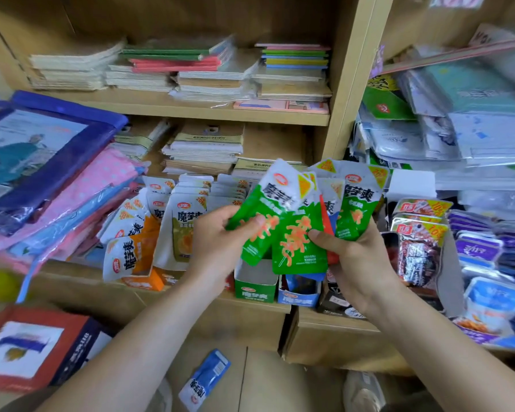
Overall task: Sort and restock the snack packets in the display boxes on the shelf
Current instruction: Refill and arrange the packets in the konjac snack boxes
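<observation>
My right hand [360, 257] grips a fanned bunch of green and white snack packets [299, 242], with a red and a blue packet edge tucked among them. My left hand [217, 242] pinches the leftmost green packet [262, 215] of the fan between thumb and fingers. Both hands hover above an open green display box [254, 282] and a blue display box [299, 294] on the shelf edge. To the left, orange packets [134, 248] spill over an orange box [144, 282], and yellow-printed packets [185, 230] stand in rows.
Red and dark packets [418, 248] and blue packets [494, 298] fill boxes on the right. A blue packet [204, 379] lies on the floor below. Stacked notebooks [202, 147] sit on shelves behind. Fabric bags [51, 179] pile up at left.
</observation>
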`<state>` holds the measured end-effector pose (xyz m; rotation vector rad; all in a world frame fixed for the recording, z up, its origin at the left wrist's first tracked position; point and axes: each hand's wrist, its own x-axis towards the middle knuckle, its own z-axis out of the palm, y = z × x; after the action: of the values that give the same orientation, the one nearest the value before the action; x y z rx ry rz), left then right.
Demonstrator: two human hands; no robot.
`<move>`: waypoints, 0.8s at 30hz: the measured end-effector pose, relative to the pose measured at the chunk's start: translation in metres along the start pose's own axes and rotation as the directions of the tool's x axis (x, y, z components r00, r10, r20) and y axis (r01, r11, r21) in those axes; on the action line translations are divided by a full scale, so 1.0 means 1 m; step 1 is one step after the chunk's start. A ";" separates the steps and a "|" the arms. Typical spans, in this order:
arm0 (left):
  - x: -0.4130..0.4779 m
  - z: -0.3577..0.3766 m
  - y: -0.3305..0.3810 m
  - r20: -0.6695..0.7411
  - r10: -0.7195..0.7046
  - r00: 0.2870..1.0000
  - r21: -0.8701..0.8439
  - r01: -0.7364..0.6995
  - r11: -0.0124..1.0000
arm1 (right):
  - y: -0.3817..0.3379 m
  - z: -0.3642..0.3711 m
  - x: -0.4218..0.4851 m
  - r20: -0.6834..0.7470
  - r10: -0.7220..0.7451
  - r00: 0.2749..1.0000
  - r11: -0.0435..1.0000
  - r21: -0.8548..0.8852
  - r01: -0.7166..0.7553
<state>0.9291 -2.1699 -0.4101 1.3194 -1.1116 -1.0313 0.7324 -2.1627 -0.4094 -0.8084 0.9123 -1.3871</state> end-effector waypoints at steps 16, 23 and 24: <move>0.015 -0.003 -0.018 -0.050 0.361 0.931 0.567 -0.271 0.778 | -0.007 -0.012 0.015 -0.110 -0.114 0.987 0.992 -0.064 0.108; -0.002 0.013 -0.005 0.158 0.079 0.984 0.237 -0.115 0.965 | 0.002 0.001 0.006 0.071 -0.145 0.987 0.983 -0.105 0.152; -0.001 0.013 -0.006 0.140 0.094 0.986 0.268 -0.129 0.955 | 0.005 0.003 0.005 0.092 -0.142 0.986 0.984 -0.098 0.151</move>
<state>0.9161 -2.1717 -0.4166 1.4059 -1.4513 -0.9079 0.7374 -2.1674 -0.4127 -1.0235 0.8792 -1.4296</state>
